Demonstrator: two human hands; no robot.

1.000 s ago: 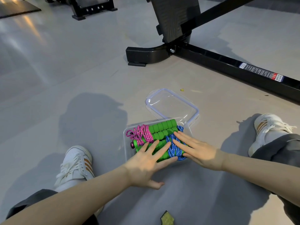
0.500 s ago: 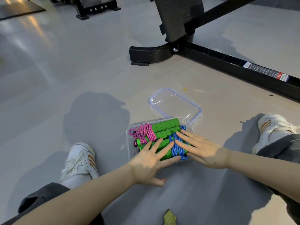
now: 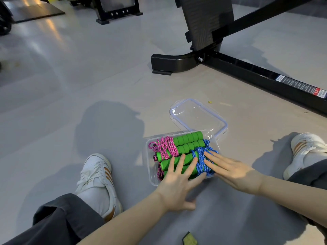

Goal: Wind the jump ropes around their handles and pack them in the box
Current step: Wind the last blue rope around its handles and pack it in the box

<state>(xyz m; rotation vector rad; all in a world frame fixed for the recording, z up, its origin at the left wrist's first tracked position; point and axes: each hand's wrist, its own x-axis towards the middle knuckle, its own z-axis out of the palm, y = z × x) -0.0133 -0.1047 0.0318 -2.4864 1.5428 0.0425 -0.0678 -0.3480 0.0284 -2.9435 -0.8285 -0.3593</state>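
Two flat hands seen in head view, pressed on contents of clear box set on grey floor between white shoes. Left hand laid on green handles, fingers spread wide, nothing gripped. Right hand laid on blue rope, fingers extended, slightly apart. Pink rope wound at left end of handles. Clear lid lies just behind box, touching its far corner.

A gym — black exercise-machine frame on smooth grey floor.
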